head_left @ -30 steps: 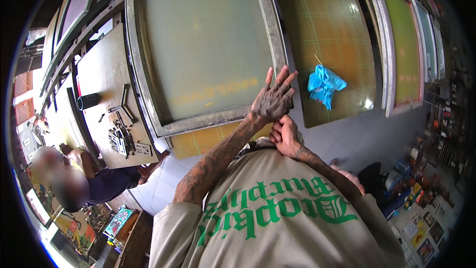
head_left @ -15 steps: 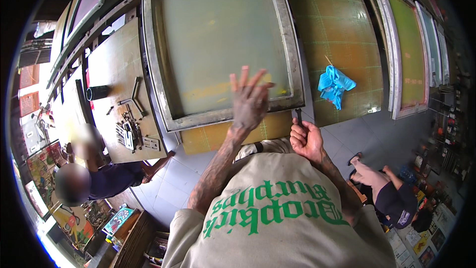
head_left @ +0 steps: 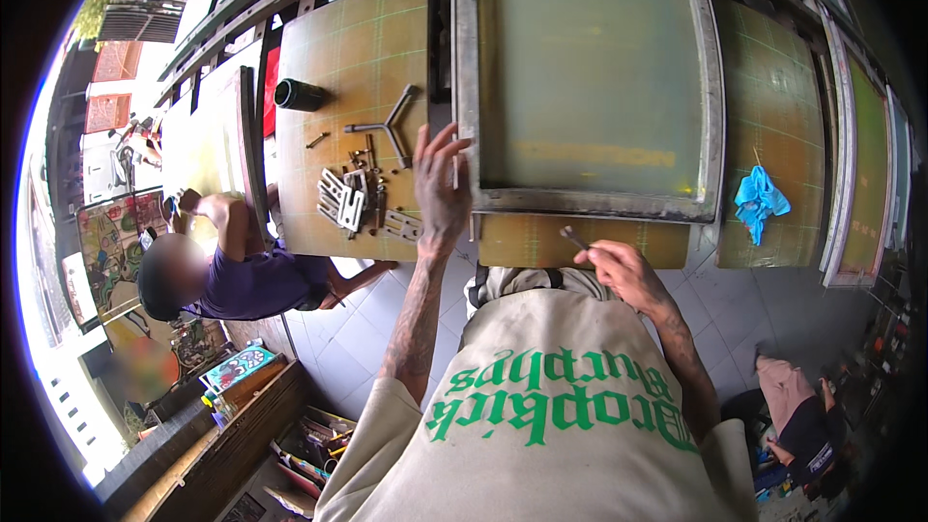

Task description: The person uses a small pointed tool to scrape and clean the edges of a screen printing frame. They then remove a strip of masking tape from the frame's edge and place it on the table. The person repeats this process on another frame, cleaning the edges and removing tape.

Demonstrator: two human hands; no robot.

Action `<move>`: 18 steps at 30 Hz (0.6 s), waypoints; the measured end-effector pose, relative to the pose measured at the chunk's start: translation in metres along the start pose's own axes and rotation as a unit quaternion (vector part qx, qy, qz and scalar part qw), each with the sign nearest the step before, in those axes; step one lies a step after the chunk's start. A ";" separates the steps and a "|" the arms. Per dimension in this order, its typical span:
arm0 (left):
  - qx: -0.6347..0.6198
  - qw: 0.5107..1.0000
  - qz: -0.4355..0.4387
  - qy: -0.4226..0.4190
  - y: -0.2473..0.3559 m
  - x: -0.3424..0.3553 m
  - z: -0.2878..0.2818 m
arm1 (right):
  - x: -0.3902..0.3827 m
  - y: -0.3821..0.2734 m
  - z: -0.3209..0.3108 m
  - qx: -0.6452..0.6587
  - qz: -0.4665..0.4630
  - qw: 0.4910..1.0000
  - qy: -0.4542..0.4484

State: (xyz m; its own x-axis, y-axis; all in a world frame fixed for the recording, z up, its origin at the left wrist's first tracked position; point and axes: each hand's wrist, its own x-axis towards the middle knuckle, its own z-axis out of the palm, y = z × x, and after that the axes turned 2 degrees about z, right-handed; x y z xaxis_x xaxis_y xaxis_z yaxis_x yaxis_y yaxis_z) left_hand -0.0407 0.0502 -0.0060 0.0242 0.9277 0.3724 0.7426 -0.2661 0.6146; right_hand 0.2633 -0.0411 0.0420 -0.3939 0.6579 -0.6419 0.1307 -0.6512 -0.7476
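Steadying the frame (head_left: 590, 87) at its 7 o'clock corner, left hand (head_left: 441, 188) fingers spread; right hand (head_left: 626, 273) clamps a tool (head_left: 572, 238), likely fastening next.

Pretty clearly a screen-printing workshop. Framed mesh screens (head_left: 592, 77) sit over long gridded print tables (head_left: 358, 48), with loose metal brackets (head_left: 353, 201) lying about.

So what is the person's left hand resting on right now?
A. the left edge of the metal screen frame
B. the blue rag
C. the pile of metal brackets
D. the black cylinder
A: the left hand lies with spread fingers on the left rail of the metal screen frame, while the blue rag, black cylinder and metal brackets all lie apart from it.
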 end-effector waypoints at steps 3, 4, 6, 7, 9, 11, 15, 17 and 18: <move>-0.018 0.988 0.116 -0.105 -0.011 0.020 0.012 | 0.045 0.007 0.040 0.011 0.042 0.998 -0.044; -0.010 0.981 0.151 -0.123 -0.013 0.023 0.015 | 0.054 -0.004 0.054 0.054 0.095 0.993 -0.053; 0.007 0.964 0.205 -0.171 -0.025 0.028 0.026 | 0.075 -0.007 0.076 0.124 0.175 0.975 -0.057; 0.009 0.956 0.221 -0.193 -0.025 0.030 0.028 | 0.083 -0.008 0.084 0.149 0.192 0.969 -0.053; 0.018 0.930 0.276 -0.242 -0.029 0.031 0.042 | 0.099 0.001 0.093 0.200 0.217 0.955 -0.031; 0.002 0.905 0.329 -0.269 -0.023 0.034 0.050 | 0.108 -0.003 0.099 0.225 0.235 0.945 -0.026; -0.013 0.856 0.423 -0.296 -0.019 0.034 0.060 | 0.118 -0.011 0.100 0.280 0.266 0.921 -0.038; -0.005 0.829 0.466 -0.309 -0.020 0.032 0.073 | 0.118 -0.013 0.101 0.299 0.263 0.917 -0.034; -0.021 0.820 0.486 -0.303 -0.021 0.032 0.079 | 0.119 -0.016 0.103 0.292 0.266 0.918 -0.034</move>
State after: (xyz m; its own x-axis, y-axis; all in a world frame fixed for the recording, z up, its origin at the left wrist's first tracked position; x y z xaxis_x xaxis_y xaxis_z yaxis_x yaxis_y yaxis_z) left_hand -0.0025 0.1064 -0.0618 0.9279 0.2287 0.2945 0.1524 -0.9535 0.2601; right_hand 0.1211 0.0089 -0.0050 -0.4741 0.1755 -0.8628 -0.1815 -0.9784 -0.0993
